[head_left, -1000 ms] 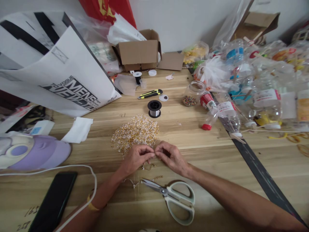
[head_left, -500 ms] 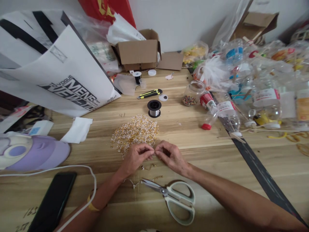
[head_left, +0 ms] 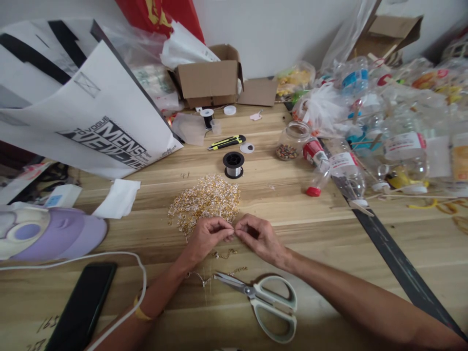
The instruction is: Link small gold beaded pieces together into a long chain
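My left hand (head_left: 208, 239) and my right hand (head_left: 261, 239) meet fingertip to fingertip, each closed in a pinch. What lies between the fingers is too small to make out. Just beyond them is a heap of gold and clear beads or chain pieces (head_left: 206, 200). Under my wrists, a short gold chain (head_left: 228, 253) rests on the table, with a longer beaded chain (head_left: 199, 278) nearer me. White-handled scissors (head_left: 258, 297) lie with their blades slightly apart, pointing left. A black spool of clear line (head_left: 234, 165) stands behind the heap.
A yellow-black utility knife (head_left: 226, 142) lies behind the spool. To the right are a jar of small beads (head_left: 288, 146) and several plastic bottles (head_left: 343, 165). On the left are a phone (head_left: 82, 307), a white cable (head_left: 142, 273), a purple device (head_left: 62, 231) and a large paper bag (head_left: 109, 107).
Both hands keep the same pinched pose at nearly the same spot. The whole view has shifted very slightly; nothing on the table has visibly moved.
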### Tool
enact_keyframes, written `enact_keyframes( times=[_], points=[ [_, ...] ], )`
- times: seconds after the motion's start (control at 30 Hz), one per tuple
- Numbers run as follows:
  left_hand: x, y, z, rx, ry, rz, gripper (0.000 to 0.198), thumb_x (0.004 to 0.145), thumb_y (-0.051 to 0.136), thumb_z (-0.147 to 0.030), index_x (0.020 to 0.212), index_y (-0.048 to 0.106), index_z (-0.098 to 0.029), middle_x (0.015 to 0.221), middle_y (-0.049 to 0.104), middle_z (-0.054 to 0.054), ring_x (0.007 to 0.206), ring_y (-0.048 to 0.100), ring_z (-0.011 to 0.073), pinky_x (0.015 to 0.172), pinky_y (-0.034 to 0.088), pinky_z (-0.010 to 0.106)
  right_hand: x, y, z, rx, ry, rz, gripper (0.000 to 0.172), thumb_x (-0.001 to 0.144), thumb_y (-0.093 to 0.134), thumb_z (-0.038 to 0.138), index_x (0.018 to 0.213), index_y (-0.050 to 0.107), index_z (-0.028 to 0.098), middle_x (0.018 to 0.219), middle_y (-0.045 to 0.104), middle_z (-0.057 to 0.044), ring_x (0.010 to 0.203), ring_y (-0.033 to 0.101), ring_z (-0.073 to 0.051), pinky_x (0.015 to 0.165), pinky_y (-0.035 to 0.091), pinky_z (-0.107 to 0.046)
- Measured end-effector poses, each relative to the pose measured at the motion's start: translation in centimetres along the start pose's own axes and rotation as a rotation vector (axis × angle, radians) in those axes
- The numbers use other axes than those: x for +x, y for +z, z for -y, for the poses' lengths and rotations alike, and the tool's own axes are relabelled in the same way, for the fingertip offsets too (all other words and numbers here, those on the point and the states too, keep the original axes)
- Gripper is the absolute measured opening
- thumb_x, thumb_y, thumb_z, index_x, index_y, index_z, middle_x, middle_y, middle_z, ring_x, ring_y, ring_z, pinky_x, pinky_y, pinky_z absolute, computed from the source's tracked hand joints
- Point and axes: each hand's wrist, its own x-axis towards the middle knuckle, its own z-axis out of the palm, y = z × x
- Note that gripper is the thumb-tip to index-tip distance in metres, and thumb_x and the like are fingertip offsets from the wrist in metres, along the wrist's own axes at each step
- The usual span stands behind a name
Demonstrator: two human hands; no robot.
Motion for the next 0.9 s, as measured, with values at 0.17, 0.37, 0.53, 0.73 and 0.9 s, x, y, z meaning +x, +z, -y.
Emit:
enact_keyframes(
  times=[0.17, 0.37, 0.53, 0.73, 0.9],
  points=[
    [-0.03, -0.06, -0.06, -0.046, -0.057, 0.050, 0.014, 0.067, 0.072, -0.026, 0.068, 0.068, -0.012, 0.054, 0.066, 0.000, 0.051, 0.059, 0.0114, 0.054, 0.051, 0.022, 0.10, -0.09, -0.10, 0.061, 0.000, 0.018, 0.013, 0.087, 0.057, 0.026, 0.081, 0.060, 0.015, 0.074, 0.057, -0.002, 0.065, 0.050, -0.011, 0.058, 0.040, -0.023],
    [-0.15, -0.16, -0.08, -0.092, -0.107, 0.091, 0.023, 0.065, 0.075, -0.032, 0.070, 0.068, -0.011, 0.053, 0.065, 0.000, 0.045, 0.057, 0.0098, 0.047, 0.049, 0.021, 0.28, -0.31, -0.08, 0.110, -0.039, 0.047, 0.017, 0.089, 0.057, 0.030, 0.082, 0.063, 0.015, 0.076, 0.059, -0.004, 0.069, 0.054, -0.013, 0.062, 0.042, -0.025],
    [-0.24, -0.36, 0.02, -0.155, -0.149, 0.172, 0.026, 0.067, 0.074, -0.034, 0.066, 0.066, -0.010, 0.054, 0.064, 0.001, 0.043, 0.057, 0.0091, 0.045, 0.049, 0.020, 0.30, -0.35, 0.08, 0.086, -0.099, 0.064, 0.015, 0.089, 0.058, 0.028, 0.083, 0.065, 0.016, 0.076, 0.060, -0.004, 0.072, 0.055, -0.015, 0.065, 0.043, -0.026],
    [-0.27, -0.41, 0.08, -0.154, -0.178, 0.172, 0.030, 0.067, 0.075, -0.037, 0.067, 0.063, -0.010, 0.053, 0.063, 0.000, 0.042, 0.057, 0.0088, 0.045, 0.049, 0.020, 0.28, -0.42, 0.50, 0.016, -0.133, 0.067, 0.016, 0.090, 0.057, 0.026, 0.081, 0.065, 0.015, 0.075, 0.061, -0.004, 0.071, 0.056, -0.014, 0.066, 0.044, -0.026],
    [-0.27, -0.57, 0.26, -0.112, -0.140, 0.166, 0.031, 0.070, 0.072, -0.039, 0.065, 0.062, -0.010, 0.053, 0.062, 0.000, 0.043, 0.056, 0.0085, 0.045, 0.049, 0.019, 0.21, -0.34, 0.46, -0.038, -0.112, 0.047, 0.015, 0.089, 0.056, 0.025, 0.080, 0.064, 0.015, 0.073, 0.059, -0.004, 0.068, 0.055, -0.014, 0.061, 0.043, -0.026]
  ],
)
